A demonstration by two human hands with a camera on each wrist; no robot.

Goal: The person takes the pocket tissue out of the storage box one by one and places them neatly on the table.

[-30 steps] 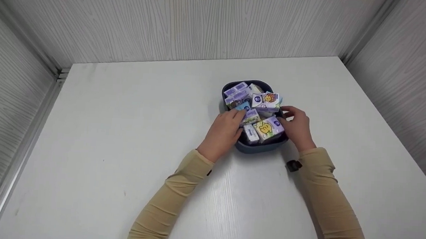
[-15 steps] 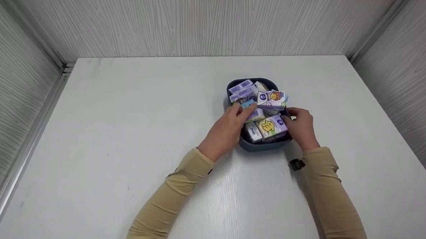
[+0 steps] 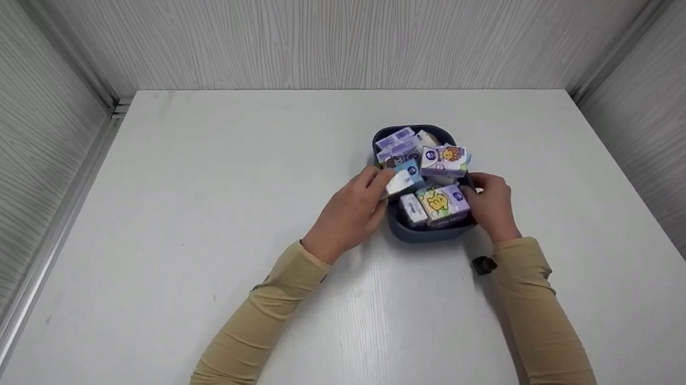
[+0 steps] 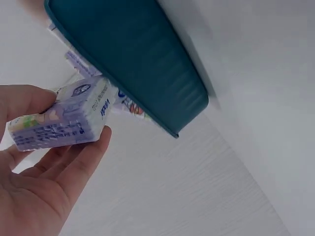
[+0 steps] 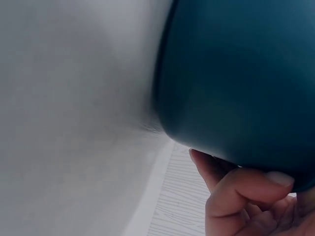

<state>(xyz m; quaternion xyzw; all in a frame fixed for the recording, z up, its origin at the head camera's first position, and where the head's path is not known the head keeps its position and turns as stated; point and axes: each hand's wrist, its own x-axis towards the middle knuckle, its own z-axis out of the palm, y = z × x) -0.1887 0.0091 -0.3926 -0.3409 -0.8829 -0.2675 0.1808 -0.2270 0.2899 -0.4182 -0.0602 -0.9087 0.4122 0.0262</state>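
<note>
A dark teal basket (image 3: 425, 235) on the white table holds a heap of small tissue packs with cartoon prints. My left hand (image 3: 345, 218) pinches one tissue pack (image 4: 56, 123) between thumb and fingers at the basket's left edge. Purple and white wrapping with printed text shows on it in the left wrist view. At the opposite side, my right hand (image 3: 492, 206) grips the basket's right rim, with the thumb (image 5: 268, 181) against the wall in the right wrist view. A yellow-duck pack (image 3: 440, 202) and a blue pack (image 3: 411, 170) lie among those inside.
The white tabletop (image 3: 216, 187) stretches left of the basket. Wood-grained panels stand at the back (image 3: 338, 36) and on both sides. A small black object (image 3: 483, 265) sits by the right sleeve cuff.
My left hand has taken hold of a tissue pack from the heap and drawn it left to the rim, uncovering a blue pack. The right hand stays at the basket's rim. The head view has shifted slightly.
</note>
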